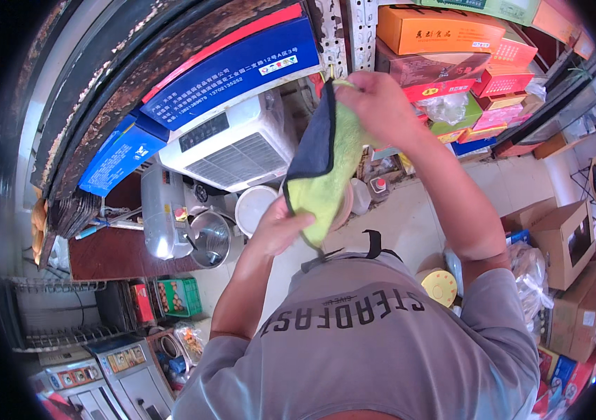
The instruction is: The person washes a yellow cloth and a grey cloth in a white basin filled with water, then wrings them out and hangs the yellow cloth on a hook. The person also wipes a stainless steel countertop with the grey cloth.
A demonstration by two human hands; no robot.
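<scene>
A two-sided cleaning cloth (337,163), yellow-green and fluffy on one face and dark grey on the other, is stretched between my hands in front of my chest. My right hand (379,105) pinches its upper end. Lower down, my left hand (279,228) grips the opposite end, thumb on the green face. One dark flap is folded over towards the left, showing a black stitched border. Beyond the cloth, to the left, stands a white appliance (235,147) with a vented grille and a dark control panel.
Blue cartons (235,73) with writing rest above the appliance. A steel mixing bowl (211,239) hangs by a grey mixer (161,210). A white lidded bucket (256,210) stands nearby. Stacked gift boxes (440,31) fill the right shelf. An open cardboard box (563,241) sits right; eggs lie in a green crate (185,296).
</scene>
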